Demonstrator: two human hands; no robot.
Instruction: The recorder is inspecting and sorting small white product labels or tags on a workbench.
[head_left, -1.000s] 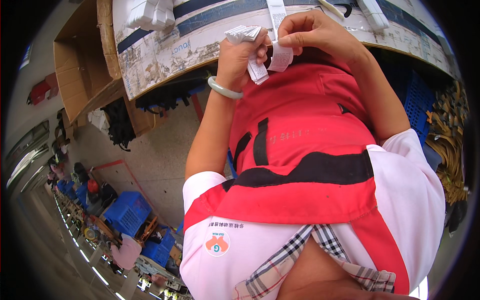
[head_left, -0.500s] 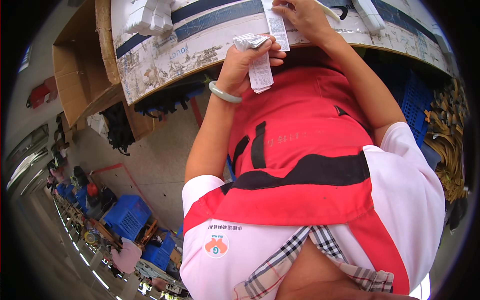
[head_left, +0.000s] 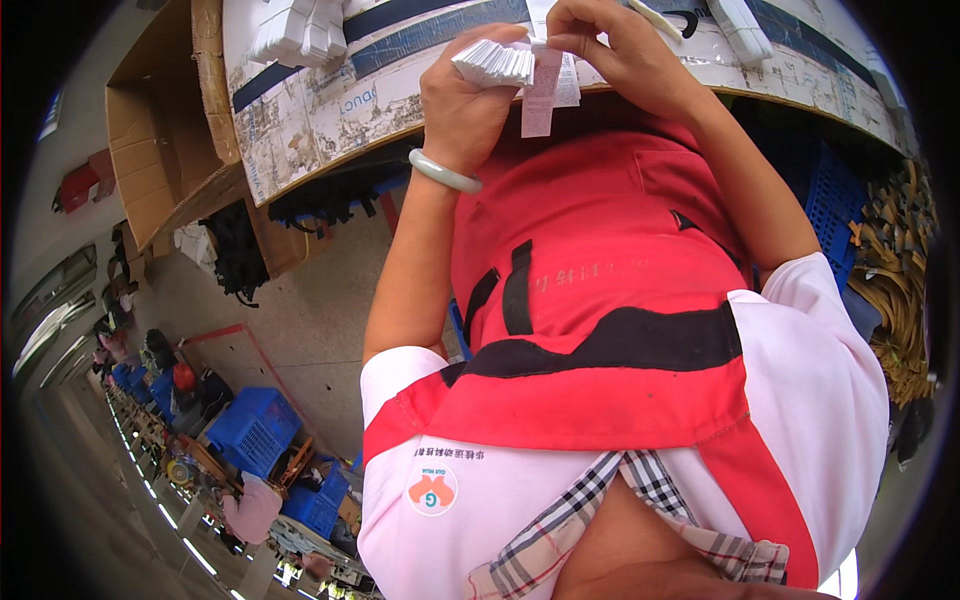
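Note:
My left hand (head_left: 466, 105), a pale bangle on its wrist, is closed around a thick stack of folded white labels (head_left: 492, 64). The stack's edges fan toward the right. Close beside it, my right hand (head_left: 635, 60) pinches a long printed label strip (head_left: 541, 95) between thumb and fingertips. This strip hangs over the table's front edge and looks pinkish in shade. Behind it, part of another white label (head_left: 568, 82) shows. The fingertips of both hands nearly meet, and they hide where the strips join or overlap.
On the worn, taped tabletop (head_left: 310, 140) lie white label bundles (head_left: 298, 32) at left and another white bundle (head_left: 738, 30) at right. An open cardboard box (head_left: 165, 130) stands left. Right of me are a blue crate (head_left: 830, 200) and brown strips (head_left: 895, 290). Another person (head_left: 254, 512) sits far off.
My left hand has risen and turned, so the stack now shows its fanned edges. My right hand has come slightly down with the strip, which now hangs close beside the stack.

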